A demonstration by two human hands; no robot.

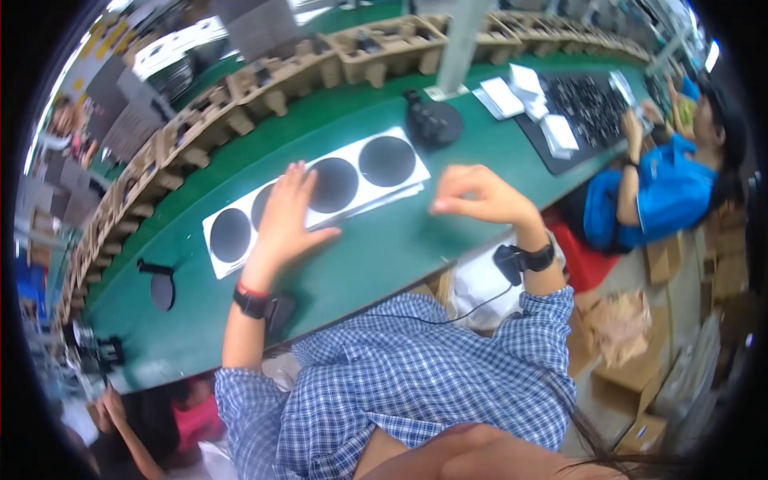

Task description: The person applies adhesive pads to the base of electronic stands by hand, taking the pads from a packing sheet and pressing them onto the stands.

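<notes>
My left hand [286, 218] is open, its fingers stretched out over a white sheet [362, 195] that carries a row of several black round pads. The palm hides part of one pad; another black pad [386, 162] lies uncovered at the sheet's right end. More white sheet shows under the lower edge. To the right of the sheet, above the green table, my right hand [484, 198] is closed with its fingers curled in and thumb against them. Whatever it may hold is hidden. Black bands with small boxes sit on both wrists, the right one with a cable.
Black stands with round bases [436, 120] are beyond the sheet; another black round-based piece [162, 290] lies at left. A dark mat [564, 156] holds small black parts and white boxes. Cardboard trays [384, 54] line the far side. A co-worker in blue [676, 188] sits at right.
</notes>
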